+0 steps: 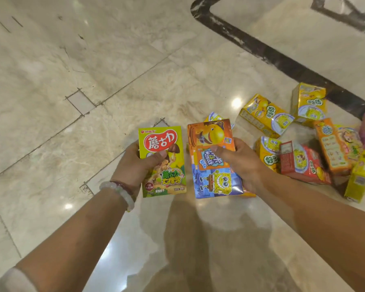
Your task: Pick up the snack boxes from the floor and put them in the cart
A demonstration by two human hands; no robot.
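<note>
L hand (133, 163) grips green box (162, 161), R hand (243, 163) grips orange box (214, 159), maybe 2 stacked; next: find cart, not in view.

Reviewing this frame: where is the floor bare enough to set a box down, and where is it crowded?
Bare marble floor spreads left of and beyond the left hand and green box. Crowded: right of the right hand and its orange-blue box, a pile of boxes runs to the black inlay.
</note>
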